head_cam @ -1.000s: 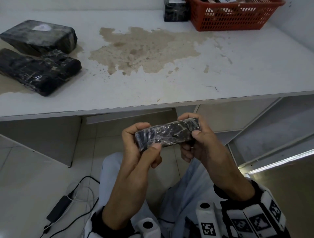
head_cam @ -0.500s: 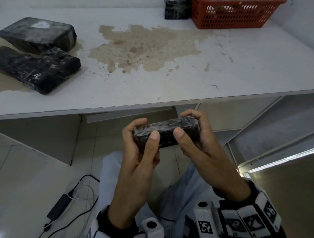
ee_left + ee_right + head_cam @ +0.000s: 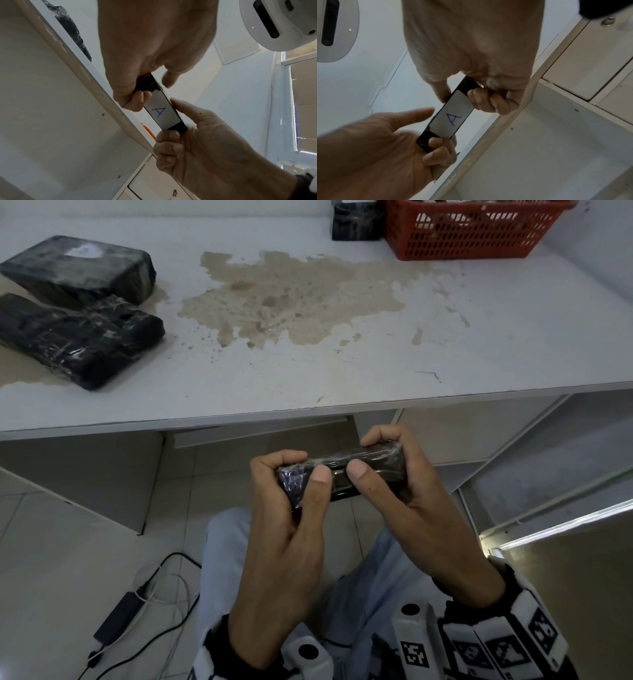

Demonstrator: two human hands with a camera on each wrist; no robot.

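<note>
A small black block (image 3: 373, 465) wrapped in clear film is held crosswise over my lap, just below the table's front edge. My left hand (image 3: 305, 467) grips its left end, fingers curled over the far side and thumb pressed on the near face. My right hand (image 3: 368, 457) grips the right end the same way, and the two thumbs sit close together near the middle. The left wrist view shows a white label (image 3: 161, 112) with a blue letter A on the block's underside; the label (image 3: 452, 119) shows in the right wrist view too.
The white table (image 3: 308, 412) carries a brown stain (image 3: 291, 299). Two larger black wrapped packages (image 3: 78, 268) (image 3: 82, 344) lie at its left. A red basket (image 3: 472, 231) and a small black block (image 3: 356, 220) stand at the back. A power adapter (image 3: 116, 618) with cables lies on the floor.
Both hands rolled the block. The right thumb slid from the right end toward the middle, beside the left thumb. The block sits slightly lower in view.
</note>
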